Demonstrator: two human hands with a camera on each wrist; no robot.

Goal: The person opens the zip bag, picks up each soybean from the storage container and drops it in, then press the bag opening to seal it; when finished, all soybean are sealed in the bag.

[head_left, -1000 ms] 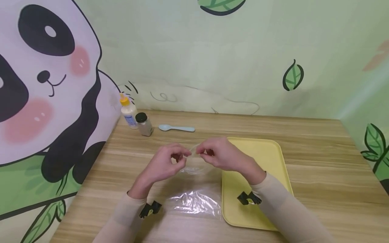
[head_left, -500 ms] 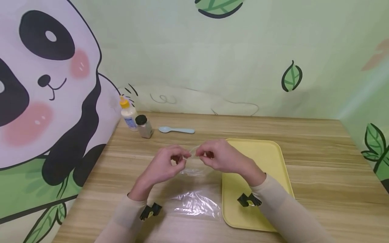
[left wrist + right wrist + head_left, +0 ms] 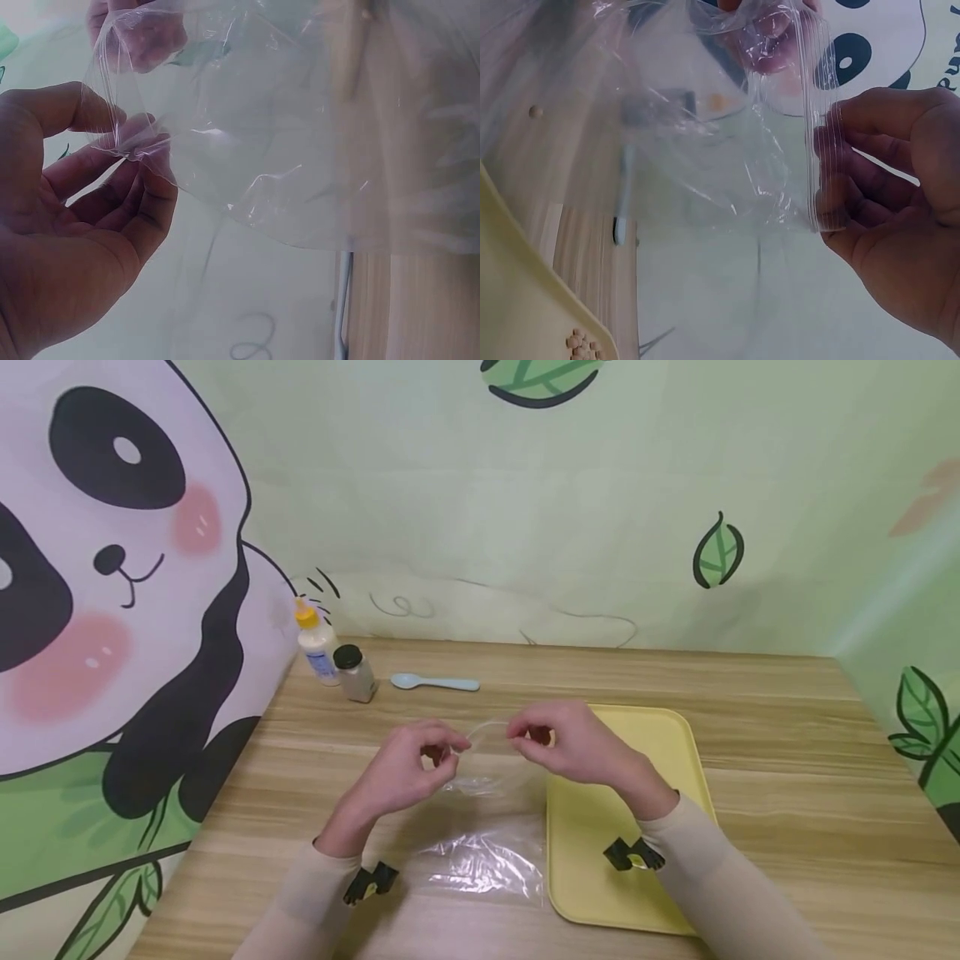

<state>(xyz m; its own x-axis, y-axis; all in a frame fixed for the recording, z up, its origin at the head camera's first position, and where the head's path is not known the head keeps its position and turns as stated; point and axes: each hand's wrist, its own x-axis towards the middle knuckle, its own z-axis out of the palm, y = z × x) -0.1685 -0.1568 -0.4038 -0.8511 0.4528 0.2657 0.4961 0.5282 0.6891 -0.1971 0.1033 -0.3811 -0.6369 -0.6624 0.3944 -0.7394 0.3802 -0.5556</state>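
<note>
- My left hand pinches the upper edge of a clear plastic bag between thumb and fingers, the film gathering into creases where I hold it.
- My right hand pinches the same bag by its ridged strip, thumb on one side and bent fingertips on the other.
- The two hands are apart but near each other, and a pale curved piece of the bag's edge spans the gap between them.
- From my fingertips the bag hangs down, its shiny, wrinkled lower part showing below my hands on the side nearer my body; I can't tell whether its bottom touches the table.
- A yellow tray lies below my right hand and out to its right, with my right wrist and forearm crossing over it.
- Just beyond my left hand, a light blue spoon lies flat, bowl to the left and handle to the right.
- Farther out and to the left of my left hand stands a small jar with a black lid; right behind it stands a white bottle with an orange nozzle cap and a blue label.
</note>
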